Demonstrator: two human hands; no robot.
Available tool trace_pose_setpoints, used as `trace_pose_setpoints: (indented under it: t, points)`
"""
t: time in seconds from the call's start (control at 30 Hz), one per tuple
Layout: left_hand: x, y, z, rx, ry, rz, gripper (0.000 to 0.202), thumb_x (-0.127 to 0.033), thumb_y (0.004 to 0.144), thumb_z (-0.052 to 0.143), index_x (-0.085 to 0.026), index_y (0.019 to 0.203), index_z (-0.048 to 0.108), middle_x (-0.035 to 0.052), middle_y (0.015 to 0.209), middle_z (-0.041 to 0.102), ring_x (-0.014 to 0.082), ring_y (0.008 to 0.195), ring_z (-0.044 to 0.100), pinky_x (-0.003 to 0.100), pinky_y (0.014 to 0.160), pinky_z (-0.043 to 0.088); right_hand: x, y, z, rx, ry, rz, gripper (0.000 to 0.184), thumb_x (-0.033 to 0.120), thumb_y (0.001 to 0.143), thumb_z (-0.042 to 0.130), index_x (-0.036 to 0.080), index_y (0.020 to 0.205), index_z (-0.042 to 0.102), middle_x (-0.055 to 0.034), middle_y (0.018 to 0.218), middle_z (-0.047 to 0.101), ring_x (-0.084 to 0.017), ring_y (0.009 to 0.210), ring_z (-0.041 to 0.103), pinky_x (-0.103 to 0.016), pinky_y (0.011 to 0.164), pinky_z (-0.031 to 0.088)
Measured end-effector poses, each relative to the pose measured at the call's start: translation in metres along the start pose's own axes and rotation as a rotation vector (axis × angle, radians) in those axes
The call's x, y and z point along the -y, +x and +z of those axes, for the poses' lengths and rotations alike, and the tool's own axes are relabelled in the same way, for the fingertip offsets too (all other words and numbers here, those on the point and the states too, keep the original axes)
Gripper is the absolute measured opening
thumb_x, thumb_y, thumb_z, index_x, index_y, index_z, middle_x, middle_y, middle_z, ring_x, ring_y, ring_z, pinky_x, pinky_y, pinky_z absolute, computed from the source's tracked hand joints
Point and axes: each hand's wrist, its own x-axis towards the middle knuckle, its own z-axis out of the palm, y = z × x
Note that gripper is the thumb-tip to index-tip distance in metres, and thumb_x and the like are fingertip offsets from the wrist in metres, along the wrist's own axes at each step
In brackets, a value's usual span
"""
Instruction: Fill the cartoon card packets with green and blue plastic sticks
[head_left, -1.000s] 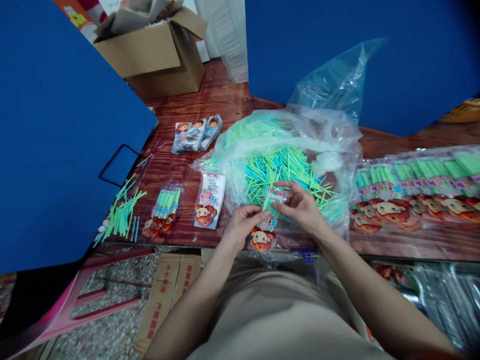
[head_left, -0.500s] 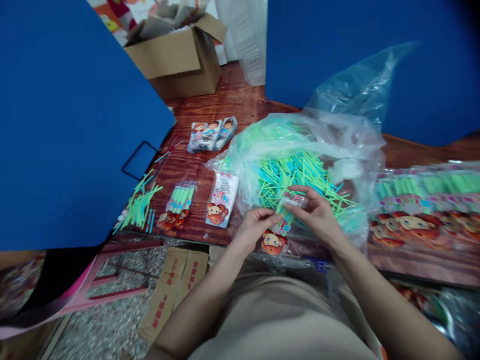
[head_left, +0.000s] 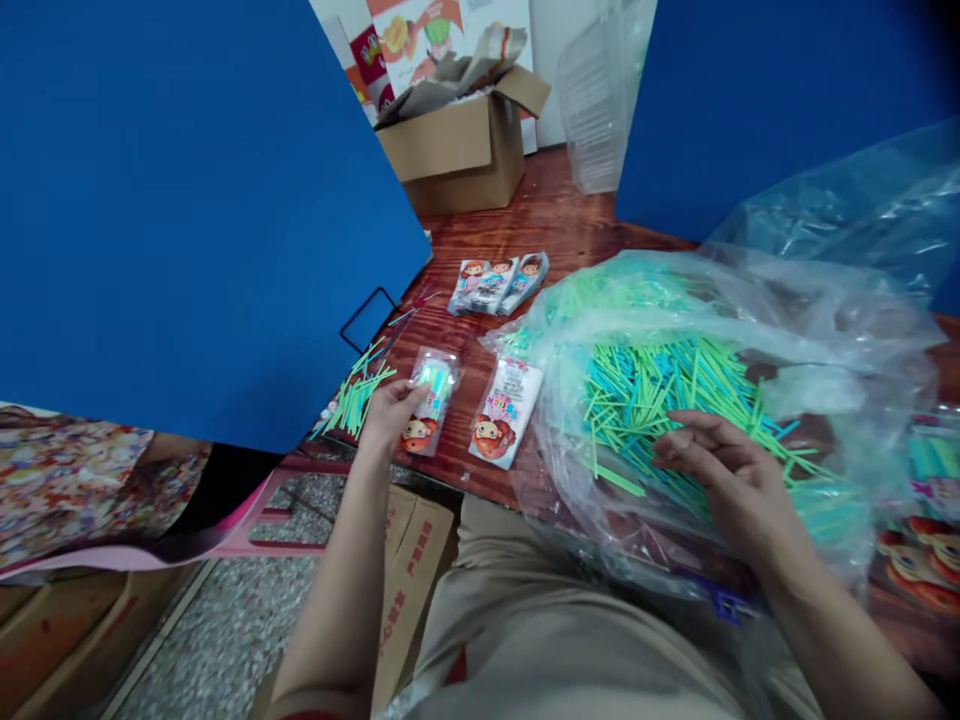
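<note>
Blue board (head_left: 187,200) fills the upper left of my view; a second blue board (head_left: 757,110) fills the upper right; between them the wood-grain counter (head_left: 559,205) runs away from me; a cardboard box (head_left: 450,150) stands open at its far end, flaps raised, crumpled paper inside; below the counter's near edge lie a flattened carton (head_left: 411,580) and a speckled stone floor (head_left: 225,640).

On the counter, at right, sits a large clear plastic bag (head_left: 847,340), its mouth folded open; inside is a heap of loose green and blue sticks (head_left: 660,400); my right hand (head_left: 724,470) lies open over the heap, fingers slightly curved and spread, resting on the sticks at the bag's near side, holding nothing I can see.

My left hand (head_left: 390,415) is at the counter's near edge, fingers closed on the left side of a small clear packet of sticks (head_left: 435,395) with a cartoon-face card at its base; a flat printed packet (head_left: 506,413) lies just beside it, to the right; a few loose sticks (head_left: 352,400) lie to the left; three printed packets (head_left: 499,285) lie together farther along; filled packets (head_left: 921,545) are stacked at the right edge.
</note>
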Motion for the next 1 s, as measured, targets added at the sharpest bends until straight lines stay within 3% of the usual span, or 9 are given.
trace_pose_setpoints:
  t: [0.07, 0.2, 0.33, 0.4, 0.47, 0.57, 0.63, 0.8, 1.0]
  points:
    - [0.013, 0.020, -0.014, -0.071, 0.215, 0.019, 0.048, -0.053, 0.047, 0.087, -0.016, 0.066, 0.063, -0.0008, 0.060, 0.061, 0.0138, 0.057, 0.052, 0.026, 0.057, 0.039, 0.001, 0.000, 0.001, 0.000, -0.009, 0.005, 0.029, 0.039, 0.073, 0.081, 0.027, 0.097, 0.072, -0.0019, 0.075, 0.072, -0.019, 0.066, 0.068, -0.033, 0.066, 0.060]
    - [0.029, 0.035, -0.019, -0.140, 0.336, 0.039, 0.041, -0.041, 0.051, 0.087, -0.016, 0.074, 0.066, -0.0014, 0.059, 0.057, 0.0168, 0.062, 0.053, 0.028, 0.061, 0.038, 0.000, -0.001, 0.000, 0.006, -0.008, 0.011, 0.028, 0.040, 0.073, 0.082, 0.027, 0.096, 0.073, -0.0024, 0.076, 0.071, -0.018, 0.067, 0.068, -0.032, 0.066, 0.059]
    - [0.026, 0.023, -0.010, -0.223, 0.759, 0.140, 0.041, -0.036, 0.071, 0.076, -0.013, 0.104, 0.069, 0.0089, 0.083, 0.067, 0.0274, 0.082, 0.061, 0.035, 0.075, 0.043, -0.002, 0.000, 0.000, 0.025, -0.009, 0.001, 0.029, 0.039, 0.075, 0.080, 0.026, 0.099, 0.072, -0.0022, 0.078, 0.071, -0.017, 0.068, 0.067, -0.030, 0.067, 0.058]
    - [0.020, 0.011, 0.000, -0.324, 1.007, 0.277, 0.043, -0.034, 0.079, 0.068, -0.013, 0.116, 0.065, 0.0167, 0.106, 0.066, 0.0332, 0.101, 0.060, 0.040, 0.087, 0.043, -0.003, 0.001, 0.000, 0.038, -0.002, -0.002, 0.029, 0.038, 0.076, 0.080, 0.025, 0.100, 0.071, -0.0017, 0.077, 0.070, -0.016, 0.069, 0.067, -0.029, 0.067, 0.058]
    - [0.015, -0.003, 0.015, -0.382, 1.088, 0.417, 0.037, -0.034, 0.086, 0.060, -0.013, 0.116, 0.066, 0.0193, 0.115, 0.062, 0.0348, 0.109, 0.056, 0.043, 0.094, 0.041, -0.003, 0.002, 0.001, 0.052, 0.004, -0.001, 0.028, 0.039, 0.076, 0.080, 0.025, 0.099, 0.071, -0.0012, 0.076, 0.070, -0.015, 0.068, 0.067, -0.027, 0.067, 0.058]
    - [0.010, -0.017, 0.045, -0.191, 1.006, 0.513, 0.029, -0.041, 0.089, 0.057, -0.017, 0.099, 0.071, 0.0139, 0.102, 0.066, 0.0292, 0.097, 0.060, 0.039, 0.090, 0.044, -0.001, 0.002, 0.003, 0.060, -0.004, -0.007, 0.027, 0.039, 0.076, 0.080, 0.025, 0.098, 0.071, -0.0006, 0.075, 0.071, -0.014, 0.067, 0.067, -0.025, 0.067, 0.058]
    - [0.011, -0.019, 0.065, -0.070, 0.918, 0.482, 0.031, -0.045, 0.086, 0.063, -0.017, 0.096, 0.071, 0.0112, 0.094, 0.067, 0.0256, 0.089, 0.061, 0.036, 0.086, 0.046, 0.001, 0.000, 0.003, 0.062, -0.014, -0.010, 0.027, 0.040, 0.076, 0.080, 0.025, 0.097, 0.072, -0.0004, 0.074, 0.071, -0.013, 0.067, 0.067, -0.025, 0.067, 0.057]
    - [0.021, -0.001, 0.094, -0.022, 0.758, 0.315, 0.030, -0.044, 0.074, 0.077, -0.018, 0.087, 0.070, 0.0057, 0.077, 0.067, 0.0216, 0.077, 0.062, 0.031, 0.074, 0.045, 0.005, -0.002, 0.003, 0.072, -0.032, -0.014, 0.027, 0.041, 0.075, 0.080, 0.025, 0.095, 0.072, -0.0004, 0.072, 0.071, -0.014, 0.066, 0.067, -0.024, 0.066, 0.057]
    - [0.031, 0.014, 0.102, 0.019, 0.464, 0.203, 0.030, -0.041, 0.065, 0.082, -0.018, 0.064, 0.063, -0.0016, 0.059, 0.061, 0.0144, 0.058, 0.055, 0.026, 0.060, 0.041, 0.005, -0.001, 0.004, 0.077, -0.061, -0.019, 0.027, 0.041, 0.075, 0.080, 0.023, 0.093, 0.071, -0.0007, 0.071, 0.070, -0.013, 0.064, 0.067, -0.024, 0.066, 0.056]
